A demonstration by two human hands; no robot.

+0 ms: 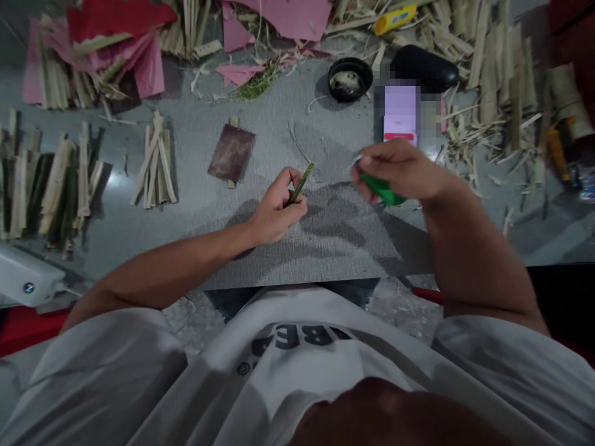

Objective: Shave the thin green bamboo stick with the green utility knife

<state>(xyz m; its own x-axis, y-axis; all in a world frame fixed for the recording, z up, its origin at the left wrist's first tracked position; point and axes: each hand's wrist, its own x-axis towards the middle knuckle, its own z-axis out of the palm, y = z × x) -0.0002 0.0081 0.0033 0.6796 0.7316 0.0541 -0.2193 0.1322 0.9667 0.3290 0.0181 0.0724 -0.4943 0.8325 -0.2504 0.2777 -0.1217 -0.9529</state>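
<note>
Pinched in my left hand [276,214] is a short green bamboo strip [303,181], tilted up and to the right. A thin pale shaving [297,139] curls just beyond the strip's tip. To the right, my right hand [404,170] is closed around a green-handled tool [383,191]; its working end is too small and partly hidden to make out. The two hands are apart, both over the near part of the grey table [325,254]. A brown sheet like sandpaper [231,153] lies left of centre, with a strip under it.
Several bamboo strips [155,164] lie in a bundle, with larger bundles [51,186] farther left. A black bowl [350,79], a lit phone [400,108] and a black rounded object [424,68] stand beyond my right hand. Shavings [469,145] and a yellow tool [395,20] are at right.
</note>
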